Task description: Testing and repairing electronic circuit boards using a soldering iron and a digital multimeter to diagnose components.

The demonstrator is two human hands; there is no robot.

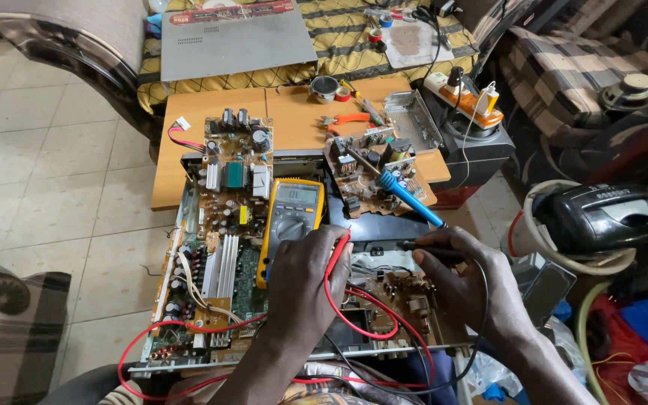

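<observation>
Item: open chassis (189, 300) across my lap, boards bared for probing. My left hand (305, 281), grip pinched on the red probe (341, 251), tip down on the main board (391, 300); my right hand (463, 285), grip pinched on the black probe (425, 246), tip just beside it. One yellow multimeter (292, 217) propped on the chassis, dial facing me for reading. One blue soldering iron (406, 196) rests on a loose board (373, 176). Two leads, red and black. One wooden counter (211, 112) beyond.
</observation>
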